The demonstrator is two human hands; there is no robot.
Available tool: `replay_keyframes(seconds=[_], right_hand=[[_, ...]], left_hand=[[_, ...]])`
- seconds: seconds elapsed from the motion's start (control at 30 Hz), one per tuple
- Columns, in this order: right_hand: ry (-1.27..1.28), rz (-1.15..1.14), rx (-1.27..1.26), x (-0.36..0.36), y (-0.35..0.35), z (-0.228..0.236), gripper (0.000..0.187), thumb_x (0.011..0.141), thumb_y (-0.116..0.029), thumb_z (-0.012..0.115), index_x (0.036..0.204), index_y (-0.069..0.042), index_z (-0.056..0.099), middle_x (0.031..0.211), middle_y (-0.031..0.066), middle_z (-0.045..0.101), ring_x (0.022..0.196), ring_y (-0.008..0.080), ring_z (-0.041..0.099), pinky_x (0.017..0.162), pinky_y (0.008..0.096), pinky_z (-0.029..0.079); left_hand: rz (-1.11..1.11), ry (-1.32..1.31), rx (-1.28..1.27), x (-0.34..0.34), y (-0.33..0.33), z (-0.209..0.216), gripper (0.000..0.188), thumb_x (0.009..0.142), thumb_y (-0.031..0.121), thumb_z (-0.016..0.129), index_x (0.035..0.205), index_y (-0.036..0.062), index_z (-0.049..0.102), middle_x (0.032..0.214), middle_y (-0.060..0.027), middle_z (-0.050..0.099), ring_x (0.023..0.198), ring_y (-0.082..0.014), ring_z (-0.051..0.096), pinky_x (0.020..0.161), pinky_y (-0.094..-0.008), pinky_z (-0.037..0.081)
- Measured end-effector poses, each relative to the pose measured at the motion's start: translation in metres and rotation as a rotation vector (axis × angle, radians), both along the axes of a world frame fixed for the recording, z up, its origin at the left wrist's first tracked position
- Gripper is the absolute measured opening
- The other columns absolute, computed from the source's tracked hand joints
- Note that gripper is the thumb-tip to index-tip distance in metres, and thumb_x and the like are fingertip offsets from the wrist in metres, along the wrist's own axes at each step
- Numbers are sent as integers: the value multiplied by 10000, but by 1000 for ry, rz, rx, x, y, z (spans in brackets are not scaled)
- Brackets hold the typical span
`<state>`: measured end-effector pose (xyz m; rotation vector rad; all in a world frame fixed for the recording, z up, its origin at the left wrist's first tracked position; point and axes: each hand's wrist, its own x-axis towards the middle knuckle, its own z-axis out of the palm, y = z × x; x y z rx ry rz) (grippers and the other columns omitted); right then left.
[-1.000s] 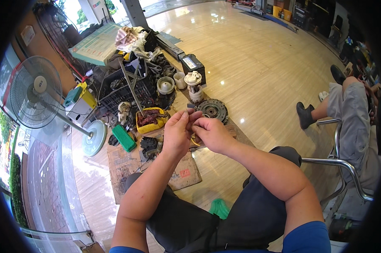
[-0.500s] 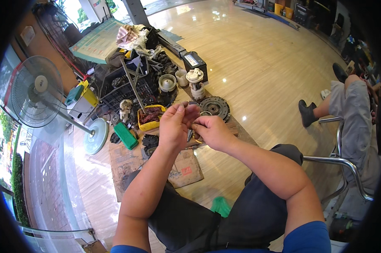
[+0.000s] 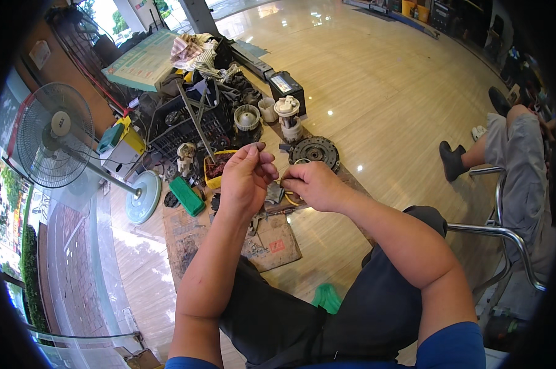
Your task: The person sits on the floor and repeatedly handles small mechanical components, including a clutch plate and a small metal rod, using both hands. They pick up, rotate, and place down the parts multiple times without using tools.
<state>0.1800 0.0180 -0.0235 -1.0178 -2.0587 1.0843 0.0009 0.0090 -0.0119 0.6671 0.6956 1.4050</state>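
Note:
My left hand (image 3: 247, 181) is raised over the cardboard, palm turned inward. Its thumb and index finger pinch together at the top on a small dark piece, too small to name. To its right, my right hand (image 3: 318, 189) has its fingertips closed together; whatever they hold is hidden. A yellow loop (image 3: 290, 199) shows just below those fingertips, and I cannot tell whether they touch it. Beyond the hands lie a round clutch pressure plate (image 3: 328, 154) and a yellow tray (image 3: 212, 182) of reddish-brown, greasy-looking stuff. An upright white fuel pump unit (image 3: 288, 115) stands behind the plate.
Cardboard (image 3: 269, 246) covers the floor before me, with a green case (image 3: 187, 197) on it. Behind are a black crate (image 3: 195, 132), a blower wheel (image 3: 247, 117) and a battery (image 3: 288, 91). A standing fan (image 3: 59, 123) is left; a person sits right, beside a metal chair frame (image 3: 499, 232).
My hands have drawn apart: the left shifted slightly left, the right slightly right, opening a gap between them. The whole view has shifted a little.

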Motion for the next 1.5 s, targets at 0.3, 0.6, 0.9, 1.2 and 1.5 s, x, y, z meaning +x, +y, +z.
replay_keyframes(seconds=[0.3, 0.6, 0.9, 1.2, 1.5], right_hand=[[-418, 32, 371, 27, 16, 0, 151, 852, -207, 628, 884, -65, 669, 816, 171, 657, 809, 365, 641, 699, 459, 499], [-459, -47, 263, 23, 8, 1, 168, 879, -193, 570, 867, -46, 651, 871, 183, 668, 867, 366, 645, 748, 465, 509], [-93, -176, 44, 14, 8, 1, 209, 902, -188, 573, 916, 6, 650, 832, 208, 658, 809, 376, 643, 719, 447, 496], [277, -148, -262, -4, -1, -10, 176, 967, -137, 523, 955, 8, 622, 670, 31, 586, 592, 108, 530, 547, 285, 427], [358, -104, -434, -14, -6, -22, 151, 980, -115, 520, 953, -5, 619, 669, -12, 546, 550, 67, 455, 508, 242, 371]], left_hand=[[-455, 693, -14, 2, -12, 20, 180, 984, 135, 499, 982, -14, 600, 749, -84, 656, 566, -127, 586, 541, -236, 463], [-389, 1294, 112, 27, -16, -6, 195, 953, 66, 520, 1031, -55, 651, 766, -89, 682, 666, -129, 649, 634, -276, 531], [54, 916, 53, 34, -5, -32, 185, 970, 95, 525, 997, -41, 647, 818, -59, 679, 709, -114, 638, 643, -251, 514], [181, 734, 128, 38, -5, -32, 242, 981, 98, 522, 1154, -58, 588, 1013, -86, 669, 914, -125, 623, 822, -248, 502], [163, 309, -3, 38, -6, -19, 238, 980, 59, 499, 1186, -54, 539, 1052, -146, 672, 960, -192, 655, 847, -289, 527]])
